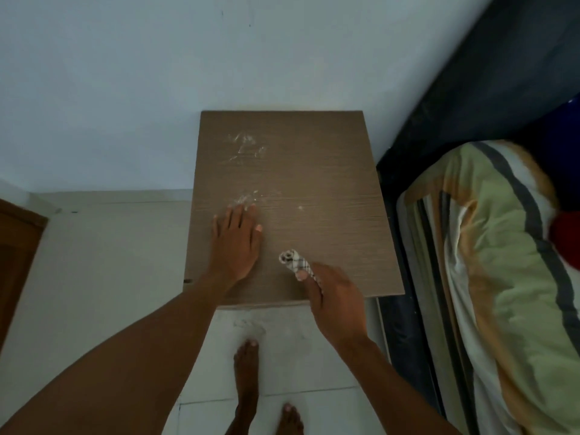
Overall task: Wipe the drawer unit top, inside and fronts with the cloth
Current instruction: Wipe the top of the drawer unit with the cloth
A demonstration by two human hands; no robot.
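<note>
The brown wood-grain top of the drawer unit (pixel 320 171) fills the middle of the head view, seen from above. White powdery smears (pixel 243 144) mark its far left part, and more specks (pixel 248 198) lie just beyond my left fingertips. My left hand (pixel 237 238) lies flat, fingers spread, on the near left of the top. My right hand (pixel 335 298) is at the front edge, gripping a rolled white checked cloth (pixel 293 262) that sticks out from my fist onto the surface. The drawer fronts and insides are hidden from this angle.
A pale wall (pixel 157 89) stands behind the unit. A bed with a dark frame (pixel 408 215) and a striped green and orange cover (pixel 489 246) is close on the right. Brown wooden furniture (pixel 18 246) sits at the left edge. My bare feet (pixel 248 372) stand on white tiles.
</note>
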